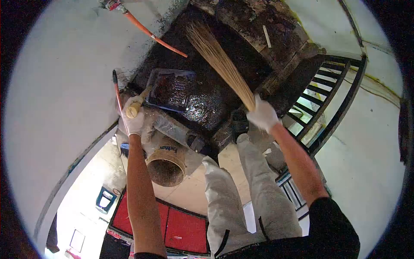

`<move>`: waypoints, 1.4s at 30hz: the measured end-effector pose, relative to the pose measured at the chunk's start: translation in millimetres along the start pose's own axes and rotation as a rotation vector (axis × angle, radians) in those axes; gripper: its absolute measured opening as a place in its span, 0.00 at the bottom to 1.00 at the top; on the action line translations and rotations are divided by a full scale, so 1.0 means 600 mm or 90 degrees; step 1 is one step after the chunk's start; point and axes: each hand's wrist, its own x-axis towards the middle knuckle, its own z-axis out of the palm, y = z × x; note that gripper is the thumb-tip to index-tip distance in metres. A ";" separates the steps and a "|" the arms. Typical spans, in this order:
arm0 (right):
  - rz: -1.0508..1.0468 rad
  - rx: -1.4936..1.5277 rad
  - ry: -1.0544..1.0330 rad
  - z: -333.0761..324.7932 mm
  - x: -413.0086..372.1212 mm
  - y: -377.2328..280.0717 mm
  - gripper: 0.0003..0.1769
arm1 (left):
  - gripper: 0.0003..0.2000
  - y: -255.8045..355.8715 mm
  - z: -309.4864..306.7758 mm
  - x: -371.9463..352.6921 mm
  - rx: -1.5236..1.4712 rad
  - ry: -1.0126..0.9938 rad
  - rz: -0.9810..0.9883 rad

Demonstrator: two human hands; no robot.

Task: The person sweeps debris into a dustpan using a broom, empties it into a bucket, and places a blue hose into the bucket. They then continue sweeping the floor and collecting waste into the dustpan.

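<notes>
My right hand (263,114), in a white glove, is closed round the bound end of a stick broom (222,64). The broom's long thin sticks fan out up and to the left over the dark, wet-looking floor (228,47). My left hand (133,118), gloved too, grips a pale yellowish handle (140,99) whose far end reaches the side of a clear plastic tray (150,90). Dark, glossy debris (172,88) lies inside the tray. Beside the tray the floor shines with wet specks.
A bucket (185,162) stands below my left hand, near my feet. Orange conduit (151,34) sticks out from the left wall. A black metal railing (332,116) rises at right. Rubble and a white strip (267,36) lie at the top. Red panels (185,228) show far below.
</notes>
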 end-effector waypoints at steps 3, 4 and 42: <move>-0.042 -0.020 0.043 -0.033 0.142 -0.041 0.28 | 0.13 0.032 -0.013 -0.002 0.043 -0.062 0.005; -0.062 -0.073 0.069 -0.037 0.187 -0.053 0.26 | 0.13 0.027 -0.010 -0.004 -0.035 -0.053 -0.024; 0.040 -0.096 -0.022 0.161 -0.075 0.214 0.29 | 0.13 0.048 0.000 -0.008 0.035 -0.005 0.022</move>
